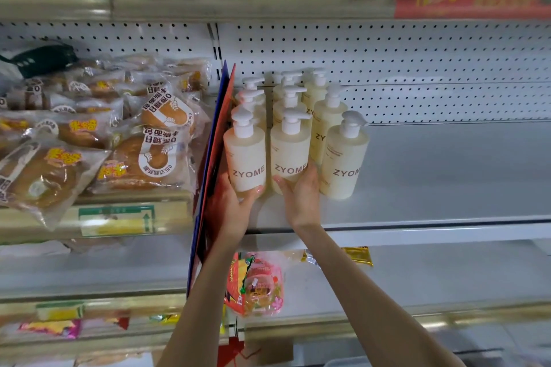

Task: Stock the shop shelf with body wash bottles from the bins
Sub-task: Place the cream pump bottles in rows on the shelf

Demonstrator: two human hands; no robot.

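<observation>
Cream plastic pump bottles at a white metal shelf's left end.
Left hand grips the front-left bottle beside the red-and-blue divider board; right hand grips the middle front bottle; bare shelf runs rightward.

The bare left forearm and bare right forearm rise from the bottom edge and reach up and forward, drawing closer toward the wrists. The left hand cups the base of a pale cream plastic pump bottle, thumb on its lower right front and fingers hidden behind. The right hand, just beside it, grips the next cream pump bottle low down, thumb on the front and fingers round its right side.
</observation>
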